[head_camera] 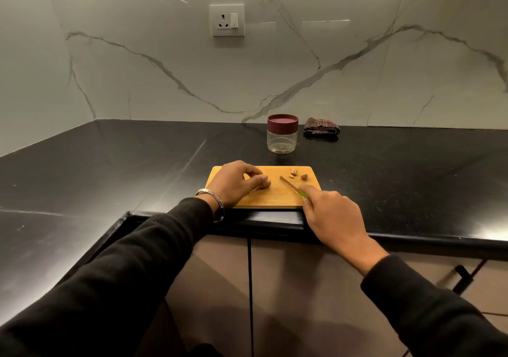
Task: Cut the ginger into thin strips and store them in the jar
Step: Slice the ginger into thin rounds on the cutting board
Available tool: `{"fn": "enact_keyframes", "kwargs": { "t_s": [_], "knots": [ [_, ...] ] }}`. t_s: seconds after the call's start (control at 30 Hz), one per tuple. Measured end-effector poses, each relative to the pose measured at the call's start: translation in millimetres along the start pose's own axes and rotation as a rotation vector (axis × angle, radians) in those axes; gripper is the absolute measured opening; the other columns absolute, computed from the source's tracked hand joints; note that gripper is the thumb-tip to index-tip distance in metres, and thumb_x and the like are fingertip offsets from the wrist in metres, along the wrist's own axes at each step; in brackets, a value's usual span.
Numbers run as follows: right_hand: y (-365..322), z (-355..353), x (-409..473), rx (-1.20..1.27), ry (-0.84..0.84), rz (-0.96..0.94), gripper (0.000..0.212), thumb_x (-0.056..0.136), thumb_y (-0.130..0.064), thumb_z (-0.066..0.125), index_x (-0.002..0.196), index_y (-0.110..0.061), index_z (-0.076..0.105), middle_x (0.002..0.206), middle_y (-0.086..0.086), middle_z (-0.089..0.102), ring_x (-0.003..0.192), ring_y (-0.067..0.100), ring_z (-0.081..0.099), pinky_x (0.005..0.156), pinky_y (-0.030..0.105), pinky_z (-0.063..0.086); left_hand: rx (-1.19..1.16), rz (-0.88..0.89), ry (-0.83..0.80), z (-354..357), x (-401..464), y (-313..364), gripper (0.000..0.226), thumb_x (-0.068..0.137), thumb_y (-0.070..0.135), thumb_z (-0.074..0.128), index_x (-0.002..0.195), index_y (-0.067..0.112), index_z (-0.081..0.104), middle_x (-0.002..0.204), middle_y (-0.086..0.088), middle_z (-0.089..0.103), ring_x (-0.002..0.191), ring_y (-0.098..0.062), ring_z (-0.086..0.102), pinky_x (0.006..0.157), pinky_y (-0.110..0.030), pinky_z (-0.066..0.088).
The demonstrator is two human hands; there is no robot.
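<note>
While the left hand rests on the cutting board, its fingers are curled over the ginger and hold it down, so only the brown end of the piece shows beyond the fingertips, on the left half of the board. The right hand is at the right near corner of the board and grips the green handle of a knife; the blade points away from the person, toward the middle of the board, and it is apart from the ginger, not yet on it. A few small trimmed bits lie at the far right side of the board, beyond the knife tip.

Behind the board, on the black counter, stands the jar — clear, with its dark red lid on and, as far as I can tell, nothing inside. A folded checked cloth lies just beside the jar, to its right.

I judge the task is at its early part: the ends seem trimmed, but no slices or strips are seen. The next move calls for bringing the blade over to the ginger and cutting thin slices — the left fingertips should stay tucked back from the edge, because the piece is small and round and may roll. The jar must also be opened before anything goes in.
</note>
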State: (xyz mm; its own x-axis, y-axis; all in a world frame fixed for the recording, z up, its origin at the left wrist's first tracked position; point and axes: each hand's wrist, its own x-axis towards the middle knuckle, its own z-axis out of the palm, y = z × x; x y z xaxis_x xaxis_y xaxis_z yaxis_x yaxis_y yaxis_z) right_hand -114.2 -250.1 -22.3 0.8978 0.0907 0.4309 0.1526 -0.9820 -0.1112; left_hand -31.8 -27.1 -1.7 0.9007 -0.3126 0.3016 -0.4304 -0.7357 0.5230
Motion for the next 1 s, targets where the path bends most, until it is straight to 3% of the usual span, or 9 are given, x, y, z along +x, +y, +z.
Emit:
{"fn": "enact_keyframes", "kwargs": {
  "t_s": [0.07,0.17,0.33,0.53,0.67,0.77,0.87,1.0],
  "knots": [
    [-0.1,2.4,-1.9,-0.002,0.02,-0.01,0.038,0.105,-0.038,0.037,0.141,-0.035,0.051,0.096,-0.003,0.07,0.081,0.021,0.066,0.055,0.03,0.036,-0.034,0.001,-0.014,0.0,0.1,1.4,0.021,0.096,0.036,0.063,0.107,0.023,0.074,0.09,0.02,0.063,0.081,0.002,0.057,0.071,-0.013,0.04],
    [0.7,8.0,-5.4,0.028,0.082,-0.021,0.036,0.104,-0.037,0.042,0.136,-0.033,0.057,0.089,-0.005,0.07,0.074,0.018,0.065,0.051,0.027,0.036,-0.017,-0.055,-0.008,-2.5,5.2,1.7,0.025,0.094,0.039,0.064,0.109,0.021,0.073,0.096,0.006,0.07,0.085,-0.007,0.062,0.076,-0.02,0.05],
    [-0.2,10.7,-9.2,0.09,0.17,-0.002,0.032,0.102,-0.034,0.049,0.13,-0.031,0.064,0.079,-0.008,0.069,0.057,0.008,0.045,0.044,0.016,0.019,0.071,-0.149,-0.004,-3.6,16.1,5.7,0.024,0.087,0.049,0.07,0.091,0.026,0.066,0.088,0.004,0.069,0.083,-0.014,0.066,0.081,-0.035,0.058],
    [-2.0,5.1,-7.7,0.101,0.101,0.0,0.039,0.104,-0.034,0.042,0.141,-0.034,0.055,0.089,-0.006,0.07,0.071,0.016,0.063,0.051,0.026,0.037,0.187,-0.101,-0.024,-7.0,11.0,14.4,0.029,0.092,0.05,0.064,0.105,0.024,0.068,0.09,0.006,0.064,0.083,-0.012,0.062,0.081,-0.032,0.055],
    [-5.9,-3.8,-5.9,0.119,0.021,0.015,0.046,0.104,-0.033,0.037,0.15,-0.038,0.04,0.093,-0.001,0.068,0.071,0.015,0.054,0.058,0.028,0.04,0.199,-0.035,-0.045,-9.5,8.2,13.1,0.029,0.097,0.039,0.059,0.113,0.017,0.069,0.107,0.001,0.069,0.091,-0.01,0.059,0.08,-0.022,0.045],
    [-12.1,-7.5,-6.1,0.16,0.017,0.015,0.047,0.105,-0.031,0.037,0.151,-0.036,0.038,0.096,-0.001,0.068,0.071,0.013,0.049,0.059,0.027,0.039,0.144,0.011,-0.154,-14.5,7.1,13.7,0.033,0.098,0.033,0.06,0.127,0.018,0.062,0.123,0.0,0.065,0.1,-0.01,0.057,0.091,-0.025,0.046],
    [-15.2,-4.5,-6.3,0.146,-0.048,0.004,0.049,0.104,-0.031,0.037,0.152,-0.036,0.036,0.096,-0.001,0.067,0.078,0.017,0.057,0.061,0.029,0.042,0.148,0.038,-0.221,-18.5,6.4,14.4,0.03,0.097,0.031,0.061,0.125,0.02,0.064,0.12,0.001,0.066,0.102,-0.012,0.059,0.098,-0.032,0.049],
    [-15.5,-6.8,-2.6,0.093,-0.14,0.0,0.052,0.103,-0.03,0.037,0.154,-0.036,0.03,0.109,0.005,0.067,0.093,0.025,0.063,0.066,0.033,0.041,0.183,0.05,-0.143,-15.6,5.5,11.7,0.027,0.096,0.033,0.063,0.119,0.02,0.066,0.117,0.0,0.066,0.098,-0.011,0.059,0.091,-0.03,0.052]
  ]
}}
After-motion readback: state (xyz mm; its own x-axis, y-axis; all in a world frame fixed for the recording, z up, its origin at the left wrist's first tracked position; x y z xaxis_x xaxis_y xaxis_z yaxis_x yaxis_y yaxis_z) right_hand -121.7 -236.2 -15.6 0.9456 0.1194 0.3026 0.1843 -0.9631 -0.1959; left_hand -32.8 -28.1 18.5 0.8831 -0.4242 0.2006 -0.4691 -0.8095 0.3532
